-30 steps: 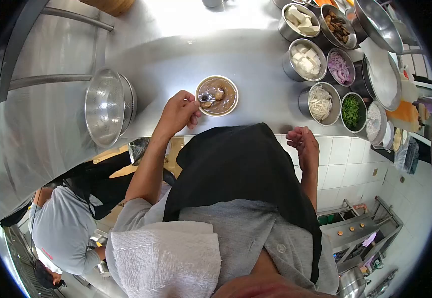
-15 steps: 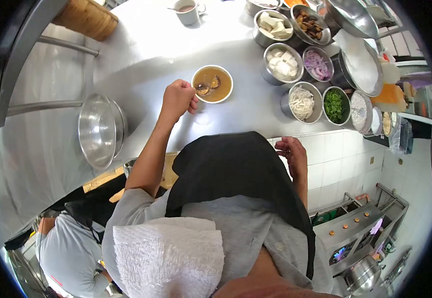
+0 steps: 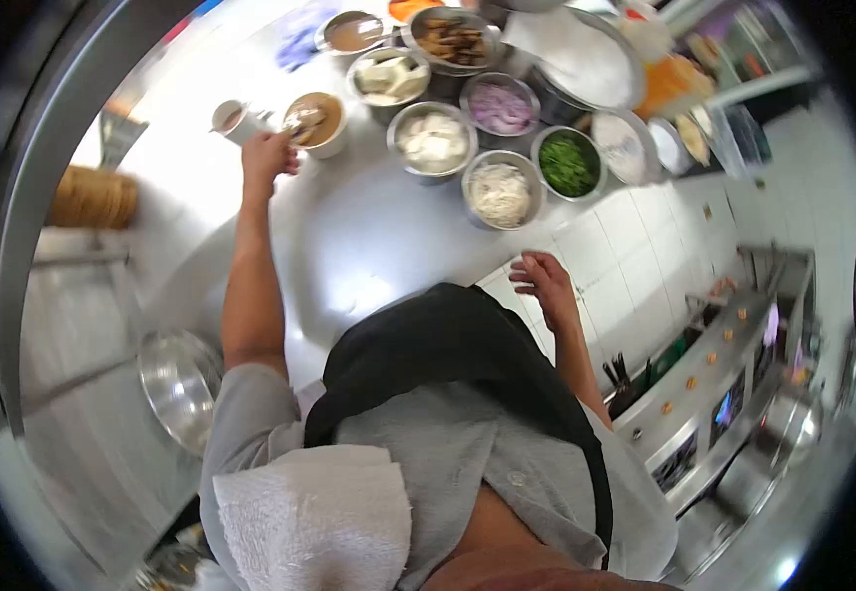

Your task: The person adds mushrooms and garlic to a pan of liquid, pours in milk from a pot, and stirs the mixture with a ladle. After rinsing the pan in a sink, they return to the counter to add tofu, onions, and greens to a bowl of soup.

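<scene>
My left hand (image 3: pixel 266 156) is stretched far out over the steel counter (image 3: pixel 349 236), shut on a spoon whose tip lies in a white bowl of brown soup (image 3: pixel 316 122). A small white cup (image 3: pixel 230 119) stands just left of that hand. My right hand (image 3: pixel 544 286) hangs at the counter's near edge with its fingers loosely curled and nothing in it. My black apron and grey shirt fill the lower middle of the view.
Several steel tubs stand right of the bowl: white cubes (image 3: pixel 430 138), sliced red onion (image 3: pixel 499 103), noodles or sprouts (image 3: pixel 500 192), chopped greens (image 3: pixel 568 163). A metal colander (image 3: pixel 180 384) and a bamboo steamer (image 3: pixel 93 197) are at the left. A stove (image 3: pixel 714 394) is lower right.
My left arm has reached further out, with the spoon still at the soup bowl, which now lies close to the cup and tubs. The view has swung. My right hand stays at the counter edge.
</scene>
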The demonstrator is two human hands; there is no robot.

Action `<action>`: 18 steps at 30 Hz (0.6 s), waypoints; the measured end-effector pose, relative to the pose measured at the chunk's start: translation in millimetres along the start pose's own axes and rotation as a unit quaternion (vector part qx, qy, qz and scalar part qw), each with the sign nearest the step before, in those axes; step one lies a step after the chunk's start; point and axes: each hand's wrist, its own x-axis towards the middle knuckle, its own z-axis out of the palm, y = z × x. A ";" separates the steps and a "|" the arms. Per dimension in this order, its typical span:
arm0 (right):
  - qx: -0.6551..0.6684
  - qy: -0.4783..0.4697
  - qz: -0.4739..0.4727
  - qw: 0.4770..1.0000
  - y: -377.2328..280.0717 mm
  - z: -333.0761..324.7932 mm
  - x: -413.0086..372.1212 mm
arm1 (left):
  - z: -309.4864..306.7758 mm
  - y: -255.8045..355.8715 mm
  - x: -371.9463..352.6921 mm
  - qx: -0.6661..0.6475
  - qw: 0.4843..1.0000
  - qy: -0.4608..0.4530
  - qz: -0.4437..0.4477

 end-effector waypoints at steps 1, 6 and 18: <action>0.013 0.026 -0.015 0.999 -2.9 -0.4 5.2 | 0.7 7.2 5.0 0.023 1.000 0.003 0.018; 0.128 0.148 -0.098 0.976 -27.2 -2.8 37.0 | 7.5 30.7 26.1 0.017 1.000 0.000 0.020; 0.095 0.188 -0.110 0.971 -42.1 -19.8 72.4 | 34.5 63.3 -24.5 0.150 0.973 0.017 0.173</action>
